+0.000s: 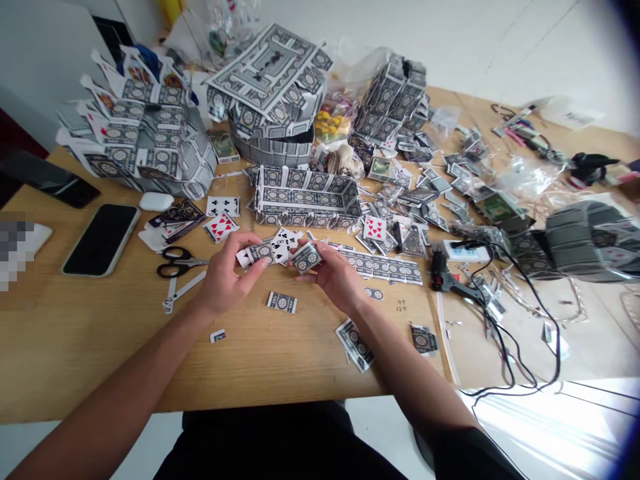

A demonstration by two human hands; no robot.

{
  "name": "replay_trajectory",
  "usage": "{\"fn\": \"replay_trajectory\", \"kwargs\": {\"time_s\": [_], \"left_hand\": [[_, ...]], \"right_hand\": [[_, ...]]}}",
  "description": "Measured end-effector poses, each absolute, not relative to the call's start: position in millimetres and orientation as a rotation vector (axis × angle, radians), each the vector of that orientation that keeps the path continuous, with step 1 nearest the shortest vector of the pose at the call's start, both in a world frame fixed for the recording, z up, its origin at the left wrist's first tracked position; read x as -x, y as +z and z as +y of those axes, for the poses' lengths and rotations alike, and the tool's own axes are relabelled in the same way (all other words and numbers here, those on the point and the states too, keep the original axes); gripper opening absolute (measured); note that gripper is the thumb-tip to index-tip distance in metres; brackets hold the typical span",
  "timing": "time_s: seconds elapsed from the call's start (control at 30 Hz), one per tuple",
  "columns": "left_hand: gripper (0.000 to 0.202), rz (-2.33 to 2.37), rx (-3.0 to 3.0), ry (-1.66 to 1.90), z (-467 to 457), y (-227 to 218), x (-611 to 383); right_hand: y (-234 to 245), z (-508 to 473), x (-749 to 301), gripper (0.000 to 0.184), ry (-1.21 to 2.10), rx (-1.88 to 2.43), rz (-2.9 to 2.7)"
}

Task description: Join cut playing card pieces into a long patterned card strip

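My left hand (225, 280) pinches a patterned playing card (261, 253) between thumb and fingers, with its back toward me. Face-up black-suit cards (284, 243) fan out just beyond it; whether they are held or lie on the table I cannot tell. In my right hand (336, 272) is a small folded playing card (306, 258), its grey-blue back showing. Another folded card (282, 302) lies on the wood between my forearms. Black scissors (176, 262) rest left of my left hand. Behind both hands stands an open rectangular box built from cards (307, 219).
Larger card-built structures (270, 73) line the back of the table (125, 360). A phone (101, 240) and a white earbud case (156, 201) lie at left. To the right are a joined card strip (387, 267), a glue gun (453, 283) with black cables, and heaps of loose cards.
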State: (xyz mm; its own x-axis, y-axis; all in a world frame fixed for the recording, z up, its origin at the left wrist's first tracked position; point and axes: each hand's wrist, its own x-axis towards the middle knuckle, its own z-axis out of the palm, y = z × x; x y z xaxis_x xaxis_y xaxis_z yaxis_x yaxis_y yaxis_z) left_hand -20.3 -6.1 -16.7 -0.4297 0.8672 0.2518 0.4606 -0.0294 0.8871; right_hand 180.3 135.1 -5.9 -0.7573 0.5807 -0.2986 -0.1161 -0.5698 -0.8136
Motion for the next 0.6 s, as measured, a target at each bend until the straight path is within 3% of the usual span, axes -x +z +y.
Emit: {"fn": "replay_trajectory", "kwargs": {"time_s": [0.6], "left_hand": [[0.037,1.850,-1.342,1.486,-6.3,-10.7,17.0]], "right_hand": [[-9.5,138.3,-182.6,0.029,2.217,0.810,-1.135]]}}
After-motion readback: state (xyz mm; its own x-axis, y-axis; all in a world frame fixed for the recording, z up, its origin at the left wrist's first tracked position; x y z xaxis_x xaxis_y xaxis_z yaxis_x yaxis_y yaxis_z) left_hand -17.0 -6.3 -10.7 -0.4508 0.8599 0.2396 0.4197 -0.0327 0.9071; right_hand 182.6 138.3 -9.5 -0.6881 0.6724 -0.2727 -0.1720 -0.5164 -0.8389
